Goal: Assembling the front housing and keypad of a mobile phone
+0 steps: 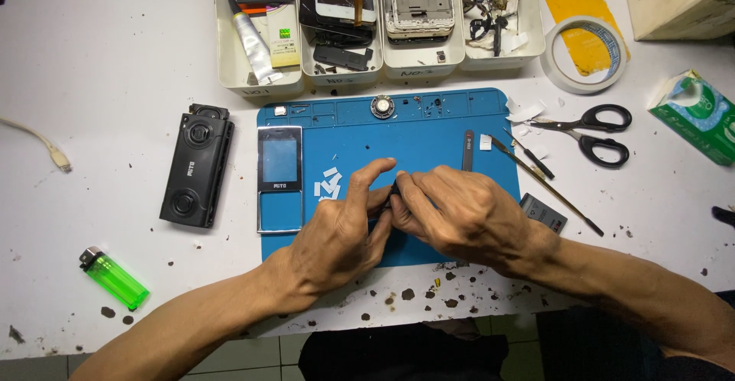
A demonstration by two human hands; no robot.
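Both my hands meet over the blue mat (429,132), left hand (337,235) and right hand (459,216) fingers pinching one small dark part (393,192); phone front frame (279,178) and black back shell (197,165) lie apart, unassembled.

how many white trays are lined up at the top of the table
4, side by side above the blue mat: first tray, second tray, third tray, fourth tray. Their tops are cut off.

Left of the left hand (337,232), a phone front frame (279,179) lies on the blue mat (429,132), with small white scraps (328,183) between them. Beyond both hands the mat is bare up to the parts trays (379,63). Right of the right hand (459,212), a metal spudger (468,150), tweezers (545,183) and scissors (593,132) crowd the bench (92,82). Farther left, bare bench separates a black phone body (197,165) and a green lighter (113,277).
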